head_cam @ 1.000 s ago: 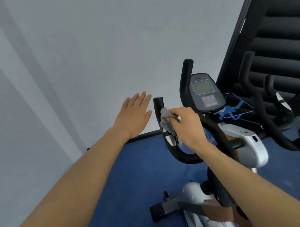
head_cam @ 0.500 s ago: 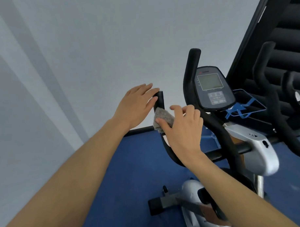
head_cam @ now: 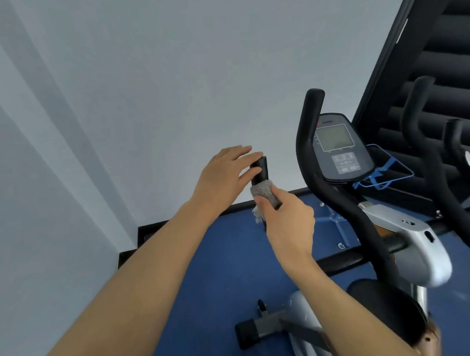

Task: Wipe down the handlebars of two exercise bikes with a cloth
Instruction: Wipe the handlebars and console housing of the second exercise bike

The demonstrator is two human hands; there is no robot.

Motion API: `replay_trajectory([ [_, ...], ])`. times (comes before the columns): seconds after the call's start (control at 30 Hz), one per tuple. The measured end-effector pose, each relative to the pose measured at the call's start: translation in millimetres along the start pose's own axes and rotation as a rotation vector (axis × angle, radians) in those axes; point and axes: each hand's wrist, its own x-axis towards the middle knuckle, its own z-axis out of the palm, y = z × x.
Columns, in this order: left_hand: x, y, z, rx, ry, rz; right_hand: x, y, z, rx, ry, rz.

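Observation:
The near exercise bike has two black handlebars either side of a grey console. My left hand holds the top end of the left handlebar, thumb in front and fingers behind. Just below it, my right hand presses a grey cloth around the same bar. The right handlebar stands upright and untouched. Black handlebars of a second bike show at the far right, partly cut off by the frame edge.
A pale wall rises close on the left and ahead. The floor is blue. A blue wire holder sits behind the console. The silver frame housing and bike base lie below my right arm. A dark slatted panel fills the upper right.
My left hand moved from open air onto the top of the left handlebar. My right hand slid the cloth up the bar toward its top.

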Motion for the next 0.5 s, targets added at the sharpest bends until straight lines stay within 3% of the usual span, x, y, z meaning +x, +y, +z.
replay_trajectory([
  [0.23, -0.9, -3.8, 5.2, -0.062, 0.025, -0.013, 14.1, -6.9, -12.2, 0.057, 0.016, -0.11],
  [0.37, -1.4, -5.9, 9.9, -0.102, 0.041, -0.017, 7.4, -1.0, -10.0, -0.064, -0.025, -0.175],
  [0.5, -1.8, -6.9, 12.8, -0.11, 0.076, -0.017, 14.6, 0.3, -9.5, -0.06, -0.007, -0.147],
])
